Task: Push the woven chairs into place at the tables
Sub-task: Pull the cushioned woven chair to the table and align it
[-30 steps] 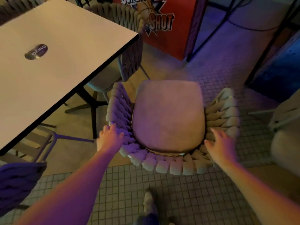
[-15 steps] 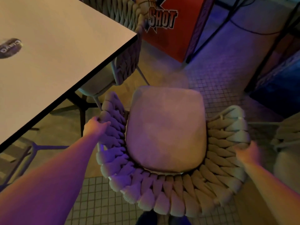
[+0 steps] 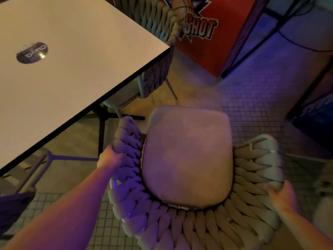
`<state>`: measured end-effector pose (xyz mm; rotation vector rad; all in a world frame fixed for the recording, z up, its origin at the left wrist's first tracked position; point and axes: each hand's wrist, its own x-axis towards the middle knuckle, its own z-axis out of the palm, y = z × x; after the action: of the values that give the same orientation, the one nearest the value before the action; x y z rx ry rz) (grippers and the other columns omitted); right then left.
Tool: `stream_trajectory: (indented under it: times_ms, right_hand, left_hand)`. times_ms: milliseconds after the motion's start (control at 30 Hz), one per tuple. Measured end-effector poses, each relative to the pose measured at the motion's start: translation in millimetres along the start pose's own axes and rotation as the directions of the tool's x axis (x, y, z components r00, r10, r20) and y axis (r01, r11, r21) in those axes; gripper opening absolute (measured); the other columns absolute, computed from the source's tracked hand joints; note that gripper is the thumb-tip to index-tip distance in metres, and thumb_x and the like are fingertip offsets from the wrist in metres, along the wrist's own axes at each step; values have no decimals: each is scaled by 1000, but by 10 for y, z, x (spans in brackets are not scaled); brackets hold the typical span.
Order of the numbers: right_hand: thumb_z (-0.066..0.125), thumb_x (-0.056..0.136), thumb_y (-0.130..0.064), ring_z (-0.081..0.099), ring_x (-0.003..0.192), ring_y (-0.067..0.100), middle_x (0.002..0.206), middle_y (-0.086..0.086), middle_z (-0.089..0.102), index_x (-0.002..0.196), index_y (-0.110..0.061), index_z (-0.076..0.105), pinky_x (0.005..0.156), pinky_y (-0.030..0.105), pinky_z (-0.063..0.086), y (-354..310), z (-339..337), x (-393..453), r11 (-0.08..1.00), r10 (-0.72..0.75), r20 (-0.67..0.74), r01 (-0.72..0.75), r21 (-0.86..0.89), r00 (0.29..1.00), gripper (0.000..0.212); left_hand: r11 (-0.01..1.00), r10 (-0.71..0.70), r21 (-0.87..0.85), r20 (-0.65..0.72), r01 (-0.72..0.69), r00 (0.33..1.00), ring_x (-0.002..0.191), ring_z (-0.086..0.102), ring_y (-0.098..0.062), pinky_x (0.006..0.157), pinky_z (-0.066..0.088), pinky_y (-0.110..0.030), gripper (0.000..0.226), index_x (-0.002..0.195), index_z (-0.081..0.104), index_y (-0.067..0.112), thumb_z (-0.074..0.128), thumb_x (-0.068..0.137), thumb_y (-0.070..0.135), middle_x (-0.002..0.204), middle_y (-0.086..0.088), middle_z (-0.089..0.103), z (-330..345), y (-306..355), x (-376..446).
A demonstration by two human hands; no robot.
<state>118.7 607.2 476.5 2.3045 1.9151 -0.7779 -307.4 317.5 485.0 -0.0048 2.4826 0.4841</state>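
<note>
A woven chair (image 3: pixel 252 181) with thick braided rope arms and a padded seat cushion stands right below me, just right of the white table (image 3: pixel 75 83). My left hand (image 3: pixel 110 158) is closed around its left woven arm. Blurred, my right hand (image 3: pixel 282 195) grips the outer side of its right woven arm. The chair's seat points away from me, beside the table's near-right corner, and does not sit under the tabletop.
A second woven chair (image 3: pixel 158 33) is tucked at the table's far right side. A red arcade cabinet (image 3: pixel 212 33) marked SHOT stands behind. Another chair's dark frame (image 3: pixel 27 177) sits lower left under the table. Something pale (image 3: pixel 324 213) is at the right edge.
Both hands slid from the chair's back rim forward onto its side arms and closed on them. The chair looms larger and lower in view, closer to me.
</note>
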Motion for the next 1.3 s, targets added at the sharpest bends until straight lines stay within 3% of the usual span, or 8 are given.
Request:
stream_trajectory:
  times_ms: [133, 267, 367, 600, 733, 800, 1100, 1300]
  right_hand:
    - [70, 82, -29, 53, 111, 51, 122, 35, 55, 130, -1, 44, 91, 53, 43, -253, 8, 32, 997, -52, 44, 55, -49, 998, 62]
    - [70, 81, -33, 55, 107, 52, 117, 35, 58, 126, -5, 45, 89, 57, 44, -562, 83, 82, 984, -148, 82, 156, -92, 986, 59]
    - [69, 81, -36, 59, 100, 48, 113, 34, 59, 122, -7, 48, 81, 50, 47, -808, 116, 97, 964, -227, 112, 240, -114, 967, 54]
    - [71, 81, -20, 57, 106, 50, 118, 38, 58, 128, 5, 48, 82, 47, 44, -1508, 213, -6, 882, -443, 185, 464, -85, 877, 58]
    - [70, 82, -16, 57, 107, 48, 118, 37, 58, 120, 9, 51, 81, 44, 42, -1851, 270, -86, 821, -543, 245, 569, -43, 803, 50]
    - [70, 81, -9, 56, 108, 48, 119, 37, 58, 120, 12, 51, 80, 42, 39, -2014, 343, -132, 792, -591, 246, 611, -7, 769, 49]
    - [72, 78, -3, 56, 109, 44, 117, 32, 60, 118, 11, 52, 87, 42, 42, -2464, 628, -175, 703, -690, 310, 707, 76, 654, 46]
    - [70, 81, -8, 57, 108, 44, 117, 31, 60, 117, 8, 51, 88, 46, 43, -2708, 736, -108, 655, -718, 335, 755, 33, 610, 44]
  left_hand:
    - [994, -97, -61, -18, 95, 995, 108, 60, -44, 90, 49, -46, 52, 120, 54, 6, 69, 77, 31, 118, -26, 64, -89, -342, -178]
    - [976, -180, -129, -40, 173, 983, 104, 62, -42, 89, 50, -45, 50, 120, 55, 10, 67, 77, 32, 114, -22, 66, -152, -676, -343]
    - [956, -243, -185, -58, 229, 968, 99, 64, -41, 84, 51, -44, 45, 112, 56, 10, 67, 75, 32, 108, -21, 67, -172, -890, -465]
    - [896, -402, -260, -133, 359, 906, 97, 63, -43, 76, 45, -40, 39, 104, 58, 11, 68, 75, 35, 105, -23, 68, -105, -1433, -863]
    - [845, -479, -347, -156, 406, 864, 79, 61, -37, 68, 46, -37, 42, 88, 57, 17, 60, 60, 48, 92, -19, 69, -49, -1630, -1091]
    - [822, -511, -381, -164, 424, 844, 81, 63, -37, 68, 47, -38, 44, 90, 58, 16, 61, 61, 50, 94, -19, 69, -24, -1725, -1156]
    - [756, -592, -465, -187, 460, 784, 82, 63, -35, 70, 48, -37, 57, 100, 64, 17, 57, 56, 52, 95, -17, 70, 7, -1931, -1273]
    - [726, -622, -491, -172, 481, 764, 79, 60, -34, 69, 46, -36, 36, 92, 60, 19, 65, 68, 46, 92, -15, 68, -7, -1902, -1205]
